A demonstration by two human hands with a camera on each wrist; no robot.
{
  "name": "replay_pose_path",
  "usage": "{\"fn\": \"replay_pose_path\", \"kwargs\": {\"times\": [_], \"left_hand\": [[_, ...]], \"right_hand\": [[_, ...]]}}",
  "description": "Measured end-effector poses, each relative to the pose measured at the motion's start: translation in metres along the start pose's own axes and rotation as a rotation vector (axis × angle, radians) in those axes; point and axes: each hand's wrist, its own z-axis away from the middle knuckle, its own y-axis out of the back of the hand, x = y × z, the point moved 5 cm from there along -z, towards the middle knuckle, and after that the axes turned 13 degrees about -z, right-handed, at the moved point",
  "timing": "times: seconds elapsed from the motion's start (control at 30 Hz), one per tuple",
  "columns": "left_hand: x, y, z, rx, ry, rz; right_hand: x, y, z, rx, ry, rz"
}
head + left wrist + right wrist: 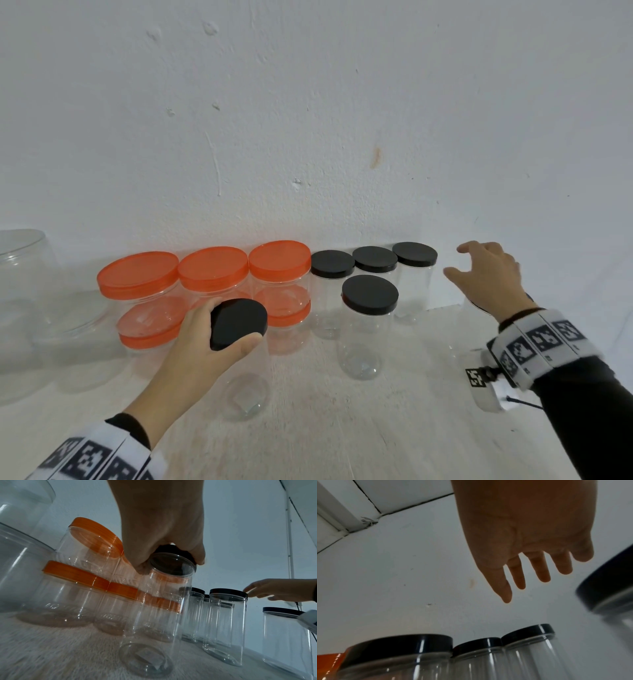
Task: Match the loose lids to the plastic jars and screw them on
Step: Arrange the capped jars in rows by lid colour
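At far left a large clear jar (24,274) stands beside orange-lidded jars (212,274). The left hand (202,339) grips a black lid (238,323) sitting on a tall clear jar (154,615) on the desk (342,428). Capped black-lidded jars (370,294) follow. The right hand (489,274) hovers with fingers spread, holding nothing.

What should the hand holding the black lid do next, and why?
Probably keep twisting. The left hand grips the black lid, which sits on top of a clear jar that looks tilted. Whether the lid is tight cannot be seen, so I would turn it until it stops, then set the jar upright. The right hand hangs open, holding nothing.
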Motion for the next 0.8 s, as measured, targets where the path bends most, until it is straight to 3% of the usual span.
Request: {"fn": "replay_pose_path", "kwargs": {"times": [0.1,0.27,0.8], "left_hand": [[0.000,0.000,0.000,0.005,-0.001,-0.001],[0.002,0.001,0.000,0.014,0.008,-0.005],[0.002,0.000,0.002,0.012,0.034,0.013]], "right_hand": [[0.025,0.012,0.011,-0.007,-0.104,0.009],[0.051,0.014,0.026,-0.090,-0.174,-0.183],[0.022,-0.027,0.007,-0.075,-0.009,-0.378]]}}
